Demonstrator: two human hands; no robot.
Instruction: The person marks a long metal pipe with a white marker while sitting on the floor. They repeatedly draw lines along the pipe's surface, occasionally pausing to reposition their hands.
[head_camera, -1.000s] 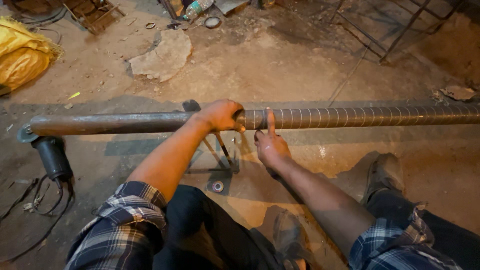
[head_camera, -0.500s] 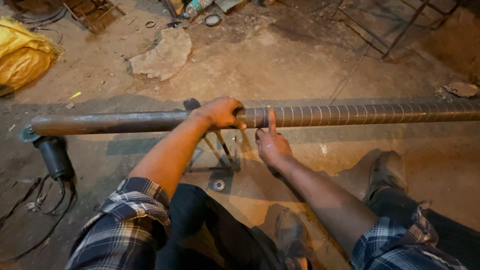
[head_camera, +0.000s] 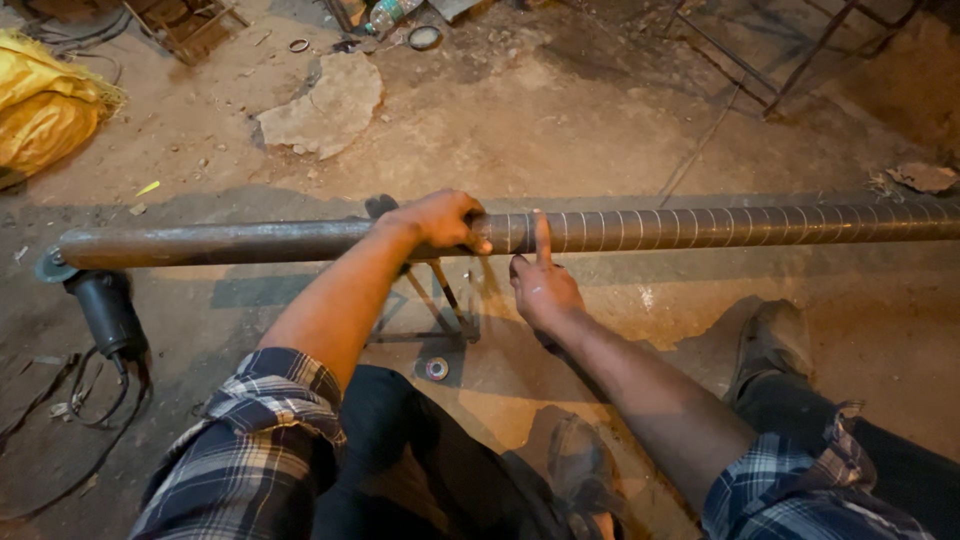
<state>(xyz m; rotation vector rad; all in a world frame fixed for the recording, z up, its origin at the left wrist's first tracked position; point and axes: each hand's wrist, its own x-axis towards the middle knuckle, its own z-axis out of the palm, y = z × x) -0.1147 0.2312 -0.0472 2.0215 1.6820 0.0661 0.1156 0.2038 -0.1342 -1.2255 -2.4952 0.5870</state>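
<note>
**Two bare hands on a long steel pipe**

Two hands meet at mid-frame on a long round metal pipe (head_camera: 250, 241) that runs across the whole picture. Its left stretch is smooth and dull; its right stretch is ringed with evenly spaced pale lines. The left hand (head_camera: 436, 219) has its grip wrapped over the pipe. The right hand (head_camera: 541, 286) sits just below, index finger raised against a pale line, other fingers loosely curled. A thin metal stand (head_camera: 432, 310) props the pipe above the dusty concrete floor (head_camera: 560, 130). A crumpled yellow sack (head_camera: 45, 115) lies upper left, contents hidden.
</note>
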